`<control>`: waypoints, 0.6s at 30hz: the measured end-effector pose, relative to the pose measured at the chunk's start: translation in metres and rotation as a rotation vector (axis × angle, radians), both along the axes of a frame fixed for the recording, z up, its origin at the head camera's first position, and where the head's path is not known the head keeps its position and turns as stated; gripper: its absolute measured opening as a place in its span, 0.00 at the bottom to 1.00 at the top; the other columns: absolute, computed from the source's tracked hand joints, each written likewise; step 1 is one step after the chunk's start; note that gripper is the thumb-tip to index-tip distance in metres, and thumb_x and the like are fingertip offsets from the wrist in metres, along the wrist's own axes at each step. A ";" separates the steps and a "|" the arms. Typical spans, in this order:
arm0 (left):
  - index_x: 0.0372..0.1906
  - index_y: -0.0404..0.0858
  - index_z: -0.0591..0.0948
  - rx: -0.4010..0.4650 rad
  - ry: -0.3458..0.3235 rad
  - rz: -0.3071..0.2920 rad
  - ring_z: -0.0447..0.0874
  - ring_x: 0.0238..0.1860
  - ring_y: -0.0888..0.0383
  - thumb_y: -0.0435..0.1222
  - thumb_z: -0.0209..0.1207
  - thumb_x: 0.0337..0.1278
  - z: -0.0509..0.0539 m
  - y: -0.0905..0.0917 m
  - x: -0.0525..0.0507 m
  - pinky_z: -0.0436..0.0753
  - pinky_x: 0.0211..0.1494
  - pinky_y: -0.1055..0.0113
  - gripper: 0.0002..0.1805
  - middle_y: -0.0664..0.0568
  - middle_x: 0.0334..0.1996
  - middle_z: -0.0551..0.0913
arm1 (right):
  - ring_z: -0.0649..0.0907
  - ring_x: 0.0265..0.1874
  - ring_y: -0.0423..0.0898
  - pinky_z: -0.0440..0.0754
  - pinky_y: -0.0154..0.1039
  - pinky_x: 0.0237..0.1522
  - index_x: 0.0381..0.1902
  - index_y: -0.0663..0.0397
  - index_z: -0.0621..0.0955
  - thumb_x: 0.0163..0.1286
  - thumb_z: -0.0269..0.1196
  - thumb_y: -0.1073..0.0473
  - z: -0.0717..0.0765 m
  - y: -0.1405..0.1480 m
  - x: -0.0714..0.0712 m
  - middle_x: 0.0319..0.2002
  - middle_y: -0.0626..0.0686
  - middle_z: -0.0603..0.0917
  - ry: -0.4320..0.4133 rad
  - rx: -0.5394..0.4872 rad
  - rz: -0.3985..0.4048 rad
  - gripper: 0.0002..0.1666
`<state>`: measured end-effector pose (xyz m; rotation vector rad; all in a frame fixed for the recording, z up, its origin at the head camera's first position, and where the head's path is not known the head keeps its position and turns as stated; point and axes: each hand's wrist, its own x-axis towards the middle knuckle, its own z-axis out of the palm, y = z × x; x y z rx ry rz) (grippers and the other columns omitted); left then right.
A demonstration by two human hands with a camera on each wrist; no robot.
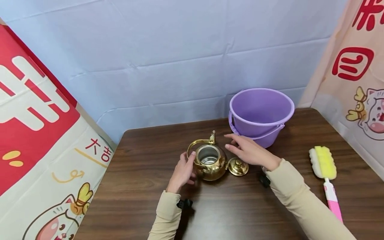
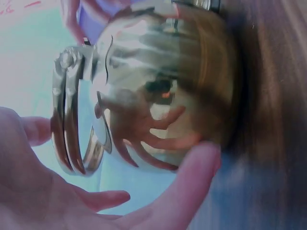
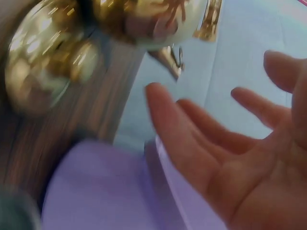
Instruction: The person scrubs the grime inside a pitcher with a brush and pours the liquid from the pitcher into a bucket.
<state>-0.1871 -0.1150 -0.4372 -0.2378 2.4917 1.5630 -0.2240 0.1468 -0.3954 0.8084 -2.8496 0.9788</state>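
Note:
A shiny gold kettle (image 1: 213, 172) stands upright on the table with its top uncovered and its steel inside showing. Its handle (image 1: 195, 144) is tipped toward the left and back. My left hand (image 1: 182, 170) is at the kettle's left side. In the left wrist view its fingers are spread, and one digit seems to touch the gold body (image 2: 158, 91). On the table to the kettle's right lies the gold lid (image 1: 238, 167), knob up. Just above and behind the lid, my right hand (image 1: 252, 150) hovers with fingers extended, holding nothing, near the spout (image 3: 168, 63).
A purple bucket (image 1: 261, 124) with its handle hanging in front stands at the table's back right, close behind my right hand. Farther right lies a yellow and white sponge brush (image 1: 325, 163) with a pink handle. Cloth backdrops hang behind the brown table (image 1: 141, 193).

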 end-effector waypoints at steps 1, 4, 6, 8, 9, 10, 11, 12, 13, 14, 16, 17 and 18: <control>0.74 0.42 0.53 0.028 -0.014 -0.010 0.84 0.30 0.41 0.67 0.42 0.62 0.000 0.001 0.000 0.84 0.22 0.53 0.45 0.34 0.46 0.76 | 0.82 0.49 0.56 0.78 0.53 0.52 0.68 0.55 0.68 0.75 0.52 0.47 0.000 -0.005 -0.004 0.49 0.61 0.84 -0.024 0.003 -0.001 0.29; 0.74 0.40 0.50 0.112 -0.055 -0.027 0.85 0.31 0.37 0.66 0.45 0.61 -0.003 0.006 0.000 0.84 0.22 0.51 0.47 0.32 0.54 0.69 | 0.78 0.57 0.62 0.73 0.58 0.58 0.70 0.55 0.66 0.76 0.50 0.47 -0.001 -0.019 -0.015 0.57 0.66 0.79 -0.097 0.015 -0.006 0.30; 0.73 0.40 0.49 0.151 -0.074 -0.023 0.85 0.32 0.36 0.65 0.47 0.61 -0.004 0.010 0.001 0.83 0.21 0.50 0.47 0.31 0.58 0.65 | 0.74 0.62 0.65 0.70 0.60 0.62 0.71 0.55 0.64 0.76 0.49 0.47 -0.003 -0.027 -0.022 0.62 0.67 0.74 -0.145 0.030 -0.008 0.31; 0.73 0.41 0.48 0.177 -0.086 -0.010 0.85 0.31 0.36 0.65 0.48 0.61 -0.005 0.013 0.001 0.83 0.21 0.50 0.47 0.30 0.62 0.60 | 0.71 0.64 0.66 0.67 0.61 0.64 0.71 0.54 0.64 0.76 0.49 0.47 -0.006 -0.034 -0.028 0.66 0.67 0.71 -0.179 0.046 -0.005 0.31; 0.73 0.41 0.48 0.185 -0.091 -0.003 0.84 0.31 0.36 0.65 0.48 0.60 -0.006 0.014 0.002 0.83 0.21 0.50 0.47 0.31 0.64 0.58 | 0.71 0.65 0.66 0.67 0.60 0.64 0.71 0.53 0.63 0.76 0.49 0.47 -0.007 -0.037 -0.031 0.66 0.67 0.70 -0.199 0.050 -0.002 0.31; 0.73 0.41 0.48 0.194 -0.093 0.005 0.84 0.31 0.37 0.65 0.48 0.60 -0.007 0.015 0.002 0.83 0.21 0.50 0.47 0.31 0.65 0.56 | 0.70 0.65 0.66 0.68 0.60 0.64 0.72 0.53 0.63 0.76 0.48 0.47 -0.009 -0.040 -0.033 0.67 0.66 0.69 -0.216 0.056 0.006 0.31; 0.74 0.41 0.47 0.199 -0.093 0.012 0.84 0.31 0.37 0.64 0.48 0.61 -0.008 0.016 0.002 0.83 0.20 0.50 0.47 0.31 0.65 0.55 | 0.70 0.65 0.65 0.68 0.60 0.64 0.72 0.52 0.63 0.76 0.48 0.47 -0.011 -0.043 -0.035 0.68 0.66 0.68 -0.235 0.059 0.013 0.31; 0.74 0.41 0.46 0.203 -0.098 0.014 0.84 0.31 0.37 0.64 0.49 0.61 -0.008 0.016 0.002 0.83 0.20 0.51 0.48 0.31 0.65 0.56 | 0.70 0.65 0.66 0.68 0.60 0.64 0.72 0.51 0.62 0.76 0.48 0.47 -0.013 -0.045 -0.037 0.69 0.66 0.67 -0.250 0.057 0.023 0.31; 0.74 0.41 0.46 0.211 -0.100 0.014 0.84 0.31 0.37 0.64 0.49 0.61 -0.009 0.016 0.003 0.83 0.20 0.51 0.48 0.31 0.65 0.56 | 0.70 0.65 0.66 0.68 0.60 0.64 0.72 0.51 0.62 0.76 0.48 0.47 -0.015 -0.047 -0.038 0.69 0.65 0.67 -0.266 0.057 0.029 0.31; 0.74 0.41 0.46 0.214 -0.104 0.012 0.85 0.30 0.38 0.63 0.49 0.61 -0.010 0.016 0.003 0.83 0.20 0.51 0.47 0.31 0.65 0.56 | 0.70 0.65 0.66 0.68 0.60 0.63 0.73 0.51 0.62 0.76 0.48 0.47 -0.017 -0.049 -0.040 0.69 0.65 0.66 -0.283 0.058 0.036 0.31; 0.74 0.41 0.45 0.220 -0.116 0.006 0.85 0.30 0.38 0.62 0.48 0.62 -0.011 0.016 0.003 0.83 0.20 0.51 0.47 0.30 0.65 0.57 | 0.68 0.66 0.66 0.68 0.60 0.64 0.73 0.53 0.60 0.77 0.47 0.48 -0.021 -0.051 -0.042 0.70 0.66 0.65 -0.313 0.062 0.047 0.32; 0.74 0.41 0.45 0.221 -0.124 0.000 0.85 0.30 0.39 0.62 0.48 0.63 -0.012 0.016 0.004 0.83 0.20 0.51 0.46 0.30 0.64 0.58 | 0.67 0.67 0.66 0.67 0.60 0.65 0.74 0.54 0.60 0.77 0.46 0.48 -0.022 -0.052 -0.042 0.70 0.66 0.65 -0.324 0.064 0.051 0.33; 0.74 0.41 0.45 0.225 -0.133 -0.004 0.86 0.30 0.39 0.62 0.48 0.63 -0.013 0.016 0.005 0.83 0.20 0.50 0.46 0.30 0.63 0.60 | 0.66 0.68 0.65 0.66 0.60 0.66 0.74 0.56 0.60 0.77 0.46 0.48 -0.024 -0.052 -0.043 0.71 0.66 0.64 -0.329 0.069 0.055 0.33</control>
